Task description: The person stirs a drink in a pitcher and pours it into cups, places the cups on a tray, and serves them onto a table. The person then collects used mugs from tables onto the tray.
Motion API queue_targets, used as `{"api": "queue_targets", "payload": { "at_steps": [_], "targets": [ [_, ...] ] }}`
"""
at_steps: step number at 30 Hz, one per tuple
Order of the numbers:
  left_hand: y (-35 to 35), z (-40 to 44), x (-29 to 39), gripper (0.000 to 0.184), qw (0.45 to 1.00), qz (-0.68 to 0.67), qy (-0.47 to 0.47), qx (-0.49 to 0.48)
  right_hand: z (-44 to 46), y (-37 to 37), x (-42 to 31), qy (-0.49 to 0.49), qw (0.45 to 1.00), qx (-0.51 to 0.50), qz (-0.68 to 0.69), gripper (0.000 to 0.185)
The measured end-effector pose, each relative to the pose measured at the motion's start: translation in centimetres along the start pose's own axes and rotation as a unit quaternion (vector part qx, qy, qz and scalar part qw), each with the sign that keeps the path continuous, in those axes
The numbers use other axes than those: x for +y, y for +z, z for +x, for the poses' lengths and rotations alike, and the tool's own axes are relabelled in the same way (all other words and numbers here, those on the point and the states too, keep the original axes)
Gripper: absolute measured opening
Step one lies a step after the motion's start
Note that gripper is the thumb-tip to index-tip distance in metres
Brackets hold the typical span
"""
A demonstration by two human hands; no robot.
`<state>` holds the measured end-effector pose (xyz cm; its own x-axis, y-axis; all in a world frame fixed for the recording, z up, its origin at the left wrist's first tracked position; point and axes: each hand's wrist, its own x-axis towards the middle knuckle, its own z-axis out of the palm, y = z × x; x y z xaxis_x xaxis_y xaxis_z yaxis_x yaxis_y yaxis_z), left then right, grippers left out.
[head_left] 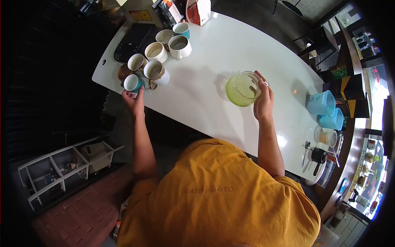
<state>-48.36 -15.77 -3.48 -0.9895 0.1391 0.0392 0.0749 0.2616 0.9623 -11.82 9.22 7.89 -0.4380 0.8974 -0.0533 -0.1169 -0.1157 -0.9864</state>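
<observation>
My right hand [264,101] is closed around the side of a clear glass jug [240,91] holding pale green liquid. A ring shows on one of its fingers. Over at the left corner of the table, my left hand [135,102] grips a small teal cup [133,84] with a white inside, thumb on one side and fingers on the other. Close by that cup stand a white mug with a brown handle [156,73], a brown-rimmed mug [137,62] and a brown cup [124,71], partly hidden.
More mugs, among them a large white one [180,47], stand farther back on the white table [205,99]. Behind them are a black tray [133,43] and a red-and-white bag [198,11]. Blue containers [321,103], a spoon [305,154] and a dark small pot [318,155] sit at the right.
</observation>
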Motion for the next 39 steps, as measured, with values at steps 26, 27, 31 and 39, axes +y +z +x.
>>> {"api": "queue_targets", "payload": {
  "at_steps": [26,27,31,39],
  "targets": [
    [-2.8,-10.7,11.1,0.052,0.975,-0.147,0.165,-0.029,1.0,-2.8,-2.9,-0.012,0.997,0.054,-0.053,0.059],
    [-2.6,-11.5,10.9,0.053,0.974,-0.145,0.163,-0.057,1.2,-2.9,-3.1,-0.014,0.997,0.054,-0.051,0.059],
    [-0.5,-14.8,11.4,0.054,0.958,-0.193,0.112,-0.18,1.7,-3.0,-4.5,-0.059,0.995,0.049,-0.064,0.058],
    [4.1,-15.5,16.2,0.058,0.88,-0.168,0.166,-0.413,2.1,-1.9,-11.6,-0.132,0.974,-0.032,-0.181,0.048]
  ]
}}
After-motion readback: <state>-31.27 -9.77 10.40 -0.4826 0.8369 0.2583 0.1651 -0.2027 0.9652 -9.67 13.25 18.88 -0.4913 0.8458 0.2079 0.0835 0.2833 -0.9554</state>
